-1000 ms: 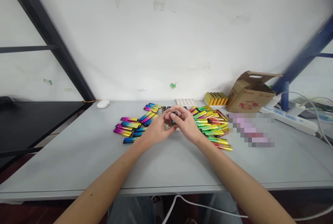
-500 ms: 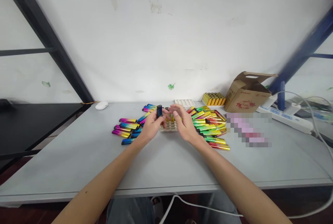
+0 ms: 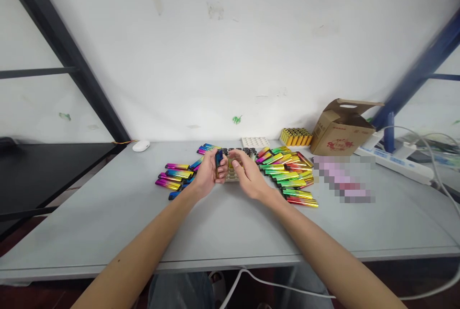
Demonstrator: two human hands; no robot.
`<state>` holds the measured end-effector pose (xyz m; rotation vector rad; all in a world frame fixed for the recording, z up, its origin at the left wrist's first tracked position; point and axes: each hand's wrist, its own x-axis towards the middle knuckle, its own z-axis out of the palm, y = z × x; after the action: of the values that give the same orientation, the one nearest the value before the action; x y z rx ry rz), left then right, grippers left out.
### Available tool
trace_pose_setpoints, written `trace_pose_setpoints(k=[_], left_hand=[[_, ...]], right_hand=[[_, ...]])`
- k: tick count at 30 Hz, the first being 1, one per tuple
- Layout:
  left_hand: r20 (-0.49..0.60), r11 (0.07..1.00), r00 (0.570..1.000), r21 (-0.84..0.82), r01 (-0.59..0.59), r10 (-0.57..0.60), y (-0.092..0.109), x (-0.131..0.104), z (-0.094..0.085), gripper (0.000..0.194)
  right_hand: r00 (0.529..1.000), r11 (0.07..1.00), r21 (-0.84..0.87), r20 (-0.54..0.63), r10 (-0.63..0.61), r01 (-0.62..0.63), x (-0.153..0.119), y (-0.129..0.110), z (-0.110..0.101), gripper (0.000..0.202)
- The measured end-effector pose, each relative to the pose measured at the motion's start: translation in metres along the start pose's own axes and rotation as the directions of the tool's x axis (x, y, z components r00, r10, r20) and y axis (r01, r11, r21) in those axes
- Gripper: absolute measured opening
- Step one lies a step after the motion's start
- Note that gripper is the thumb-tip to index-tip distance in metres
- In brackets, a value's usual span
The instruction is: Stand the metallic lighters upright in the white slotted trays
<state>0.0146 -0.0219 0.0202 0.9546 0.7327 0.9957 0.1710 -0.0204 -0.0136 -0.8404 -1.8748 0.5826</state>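
My left hand is closed around a dark blue lighter, which stands roughly upright in the fist. Just to its right, my right hand is curved with thumb and fingers apart and shows nothing in its grasp. Between the hands and partly hidden by them lies a pale tray with holes. Dark-topped lighters stand in rows at the tray's far end. Shiny blue, magenta and yellow lighters lie loose left of my hands. A larger pile of green, yellow and red lighters lies to the right.
Against the wall are a second white tray, a full rack of yellow lighters and an open cardboard box. A white case sits at the left. A power strip and cables occupy the right side.
My left hand has turned and closed more fully round the blue lighter, drawing slightly back. My right hand has drawn slightly away from it, and the standing lighters behind now show more.
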Motion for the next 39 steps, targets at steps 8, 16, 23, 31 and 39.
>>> trace_pose_setpoints(k=[8, 16, 23, 31, 39], left_hand=[[-0.132, 0.999, 0.990, 0.024, -0.045, 0.048, -0.003, 0.005, -0.004, 0.031], [-0.101, 0.997, 0.992, 0.026, -0.078, 0.081, -0.004, 0.005, -0.006, 0.031], [-0.063, 0.997, 0.995, 0.026, -0.074, 0.076, -0.006, 0.003, -0.001, 0.034], [0.014, 0.995, 0.995, -0.022, -0.099, 0.099, -0.007, 0.001, -0.003, 0.037], [0.077, 0.985, 0.984, 0.060, -0.163, 0.158, -0.017, 0.006, 0.000, 0.021]], right_hand=[[1.000, 1.000, -0.012, 0.031, 0.000, 0.001, -0.002, 0.002, 0.002, 0.036], [0.999, 1.000, -0.010, 0.045, 0.010, -0.009, -0.002, 0.000, 0.002, 0.037], [0.997, 1.000, -0.029, 0.076, 0.013, -0.011, -0.002, -0.005, 0.003, 0.037], [0.998, 0.996, -0.071, -0.022, -0.054, 0.053, 0.002, -0.008, -0.003, 0.031], [0.955, 0.984, -0.164, -0.272, -0.115, 0.072, 0.009, -0.009, -0.013, 0.023]])
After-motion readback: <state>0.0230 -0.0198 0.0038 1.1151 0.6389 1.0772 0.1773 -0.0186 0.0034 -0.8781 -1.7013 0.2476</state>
